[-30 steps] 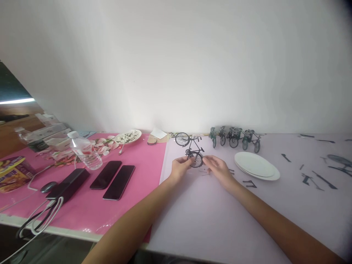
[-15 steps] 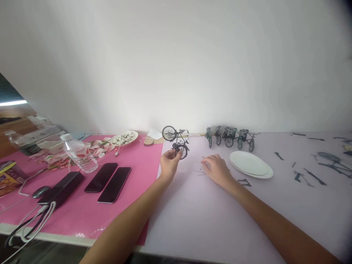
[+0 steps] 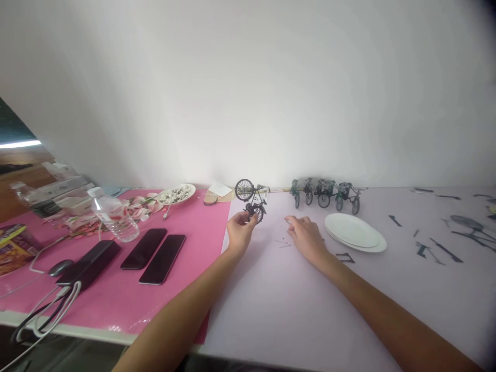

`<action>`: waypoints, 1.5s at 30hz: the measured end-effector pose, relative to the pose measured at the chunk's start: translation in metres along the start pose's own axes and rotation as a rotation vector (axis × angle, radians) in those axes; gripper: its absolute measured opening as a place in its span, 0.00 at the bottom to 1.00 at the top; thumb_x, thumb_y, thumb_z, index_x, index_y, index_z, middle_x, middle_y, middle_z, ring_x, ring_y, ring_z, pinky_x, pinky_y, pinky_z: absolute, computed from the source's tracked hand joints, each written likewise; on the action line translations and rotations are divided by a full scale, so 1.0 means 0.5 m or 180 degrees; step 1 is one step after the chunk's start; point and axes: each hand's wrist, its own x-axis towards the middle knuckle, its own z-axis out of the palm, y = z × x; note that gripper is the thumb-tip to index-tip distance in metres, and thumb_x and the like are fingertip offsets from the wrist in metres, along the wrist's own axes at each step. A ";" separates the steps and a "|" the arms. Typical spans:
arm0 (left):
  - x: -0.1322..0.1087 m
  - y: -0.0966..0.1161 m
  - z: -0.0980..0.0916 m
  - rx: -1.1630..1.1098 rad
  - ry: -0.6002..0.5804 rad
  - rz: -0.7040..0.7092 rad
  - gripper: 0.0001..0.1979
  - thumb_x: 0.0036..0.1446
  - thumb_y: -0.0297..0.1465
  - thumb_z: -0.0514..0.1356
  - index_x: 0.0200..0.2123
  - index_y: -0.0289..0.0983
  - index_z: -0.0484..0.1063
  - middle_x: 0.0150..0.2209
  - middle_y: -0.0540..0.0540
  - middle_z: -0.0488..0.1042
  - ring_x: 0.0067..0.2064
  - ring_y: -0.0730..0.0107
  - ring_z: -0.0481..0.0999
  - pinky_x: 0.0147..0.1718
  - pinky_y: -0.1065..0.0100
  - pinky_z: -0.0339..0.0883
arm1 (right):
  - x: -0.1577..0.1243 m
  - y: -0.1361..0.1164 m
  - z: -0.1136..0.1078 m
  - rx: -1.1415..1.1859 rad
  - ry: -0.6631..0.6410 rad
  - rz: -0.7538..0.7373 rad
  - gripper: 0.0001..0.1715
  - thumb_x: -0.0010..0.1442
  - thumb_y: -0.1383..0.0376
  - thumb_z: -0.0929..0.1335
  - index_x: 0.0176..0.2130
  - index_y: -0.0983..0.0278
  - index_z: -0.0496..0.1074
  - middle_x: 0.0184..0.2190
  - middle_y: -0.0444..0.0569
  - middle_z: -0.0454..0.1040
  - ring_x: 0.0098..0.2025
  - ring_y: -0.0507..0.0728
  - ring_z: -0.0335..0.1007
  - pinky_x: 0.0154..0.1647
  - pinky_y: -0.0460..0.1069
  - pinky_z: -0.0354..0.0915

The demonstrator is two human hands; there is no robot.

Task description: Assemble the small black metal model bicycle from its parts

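Observation:
My left hand [image 3: 239, 232] pinches the rear wheel of a small black model bicycle [image 3: 251, 200] and holds it tilted above the pale table mat [image 3: 294, 299]. My right hand [image 3: 306, 235] rests on the mat to the right, fingers curled over tiny thin metal parts [image 3: 282, 243]; whether it grips one I cannot see. A row of several green and black model bicycles [image 3: 324, 195] stands behind, near the wall.
Stacked white plates [image 3: 354, 232] lie right of my right hand; dark loose parts [image 3: 434, 248] are scattered further right. On the pink mat [image 3: 127, 289] at left lie two phones [image 3: 153, 253], a black box, a mouse, cables, a water bottle [image 3: 112, 214] and a dish [image 3: 176, 194].
My left hand carried the black bicycle left and away from my right hand. My right hand let go of it and settled on the mat over the small parts.

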 end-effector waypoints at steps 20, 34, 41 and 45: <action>-0.005 0.002 0.005 -0.0092 -0.0341 -0.0018 0.20 0.49 0.45 0.73 0.36 0.34 0.77 0.35 0.44 0.80 0.36 0.66 0.78 0.36 0.69 0.68 | -0.008 -0.028 -0.008 0.0903 0.0301 -0.0264 0.12 0.71 0.63 0.60 0.40 0.59 0.71 0.42 0.54 0.75 0.48 0.65 0.68 0.51 0.59 0.67; -0.018 -0.007 0.012 -0.0176 -0.0692 -0.0093 0.24 0.48 0.46 0.74 0.39 0.33 0.78 0.39 0.41 0.81 0.40 0.63 0.80 0.40 0.66 0.71 | -0.017 -0.082 -0.026 0.2705 0.0019 0.0974 0.20 0.64 0.48 0.67 0.41 0.61 0.76 0.42 0.54 0.83 0.42 0.62 0.78 0.43 0.54 0.71; -0.031 0.000 0.015 -0.0217 -0.0909 -0.0077 0.24 0.47 0.46 0.75 0.37 0.33 0.77 0.32 0.45 0.78 0.34 0.69 0.75 0.35 0.69 0.66 | -0.014 -0.086 -0.023 0.3266 -0.0152 0.1357 0.21 0.57 0.47 0.73 0.37 0.61 0.78 0.38 0.53 0.83 0.45 0.63 0.79 0.43 0.53 0.70; -0.034 -0.002 0.017 -0.0204 -0.0916 -0.0113 0.24 0.46 0.47 0.75 0.37 0.34 0.76 0.29 0.48 0.76 0.31 0.70 0.74 0.33 0.69 0.65 | -0.010 -0.087 -0.024 0.3519 -0.0230 0.1556 0.23 0.54 0.46 0.75 0.35 0.62 0.78 0.37 0.54 0.83 0.46 0.64 0.79 0.42 0.53 0.70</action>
